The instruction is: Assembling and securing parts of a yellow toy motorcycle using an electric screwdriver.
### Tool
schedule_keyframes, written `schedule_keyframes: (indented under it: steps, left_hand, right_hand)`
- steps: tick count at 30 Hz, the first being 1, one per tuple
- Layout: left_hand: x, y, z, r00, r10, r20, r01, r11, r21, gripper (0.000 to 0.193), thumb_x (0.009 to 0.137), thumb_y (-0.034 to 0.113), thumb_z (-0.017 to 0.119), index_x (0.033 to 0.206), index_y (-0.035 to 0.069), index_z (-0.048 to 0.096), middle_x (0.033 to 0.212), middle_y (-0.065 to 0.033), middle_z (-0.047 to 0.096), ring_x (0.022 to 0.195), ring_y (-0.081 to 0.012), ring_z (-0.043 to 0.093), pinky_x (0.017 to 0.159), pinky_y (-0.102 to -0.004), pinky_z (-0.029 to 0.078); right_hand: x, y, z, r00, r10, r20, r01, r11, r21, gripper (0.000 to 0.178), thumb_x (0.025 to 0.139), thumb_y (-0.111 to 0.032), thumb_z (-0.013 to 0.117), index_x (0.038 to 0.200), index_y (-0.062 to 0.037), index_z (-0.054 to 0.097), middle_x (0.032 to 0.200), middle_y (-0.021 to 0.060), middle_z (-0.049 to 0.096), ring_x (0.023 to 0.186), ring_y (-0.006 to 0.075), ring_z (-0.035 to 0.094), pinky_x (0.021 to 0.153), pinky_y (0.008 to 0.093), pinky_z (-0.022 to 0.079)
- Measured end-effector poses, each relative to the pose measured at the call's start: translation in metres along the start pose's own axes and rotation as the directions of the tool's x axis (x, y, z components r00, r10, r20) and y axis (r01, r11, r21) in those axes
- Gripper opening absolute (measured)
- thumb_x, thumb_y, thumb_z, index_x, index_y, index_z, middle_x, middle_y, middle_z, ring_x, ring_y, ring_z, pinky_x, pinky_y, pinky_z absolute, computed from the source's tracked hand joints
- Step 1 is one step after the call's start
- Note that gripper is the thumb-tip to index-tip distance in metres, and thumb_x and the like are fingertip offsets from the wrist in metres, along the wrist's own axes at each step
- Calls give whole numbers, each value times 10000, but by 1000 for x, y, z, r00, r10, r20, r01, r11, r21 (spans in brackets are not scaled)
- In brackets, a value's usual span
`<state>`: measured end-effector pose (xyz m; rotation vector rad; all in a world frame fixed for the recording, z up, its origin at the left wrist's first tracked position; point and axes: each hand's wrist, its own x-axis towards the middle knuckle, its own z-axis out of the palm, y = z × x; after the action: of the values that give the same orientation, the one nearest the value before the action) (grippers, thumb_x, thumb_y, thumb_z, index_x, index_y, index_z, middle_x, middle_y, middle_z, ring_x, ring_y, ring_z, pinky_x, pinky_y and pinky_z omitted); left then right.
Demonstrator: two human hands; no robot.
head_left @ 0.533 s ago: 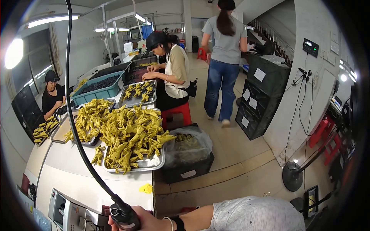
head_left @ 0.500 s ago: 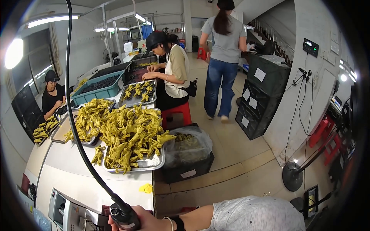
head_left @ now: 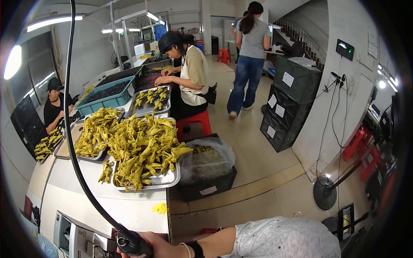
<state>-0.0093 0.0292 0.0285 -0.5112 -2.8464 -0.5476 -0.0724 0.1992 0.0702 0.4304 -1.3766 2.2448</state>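
At the lower edge my right hand [head_left: 160, 247] is wrapped round the black body of a corded electric screwdriver [head_left: 131, 243]. A thick black cable [head_left: 81, 176] rises from its top end in a curve; its lower end is out of sight. Bands circle my right wrist, and a grey speckled sleeve covers the upper arm. My left hand does not show. Just left of the screwdriver stands a grey machine [head_left: 79, 238]. Farther along the white table [head_left: 64, 193], yellow moulded parts [head_left: 140, 148] are heaped on a metal tray [head_left: 165, 180], with a yellow scrap [head_left: 159, 208] nearer me.
A seated person [head_left: 191, 77] works beside a teal bin [head_left: 105, 103] of dark parts; another sits at far left [head_left: 53, 103]. Someone stands in the aisle [head_left: 251, 47]. A plastic-lined black crate [head_left: 211, 189] sits beside the table, stacked crates [head_left: 286, 116] by the wall.
My right hand and the screwdriver have shifted slightly left and down in the picture. The standing person has walked farther away.
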Motion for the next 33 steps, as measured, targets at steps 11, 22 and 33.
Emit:
schedule_keyframes:
  steps: [11,22,33]
  left_hand:
    - [0,2,-4,1000,-20,-7,21,999,25,404,889,434,577,1251,255,601,1382,-165,440,1234,-325,444,976,-506,286]
    - [0,1,-4,998,-61,-9,62,996,59,403,894,446,568,1250,261,603,1384,-161,439,1231,-324,448,973,-506,288]
    - [-2,-1,-4,993,-118,-21,119,987,105,402,899,458,560,1250,267,606,1385,-157,438,1229,-322,452,970,-507,290]
  right_hand:
    - [0,3,0,1000,3,-9,-3,1000,-15,210,755,-111,767,889,-22,632,773,37,650,672,108,588,619,278,483]
    - [-2,4,-1,1000,-4,1,4,1000,-23,236,753,-121,776,906,-30,621,790,42,656,689,109,598,630,276,494]
    - [0,7,-5,996,-71,-45,72,997,13,206,769,-118,769,907,-19,652,814,65,673,701,137,627,635,292,505]
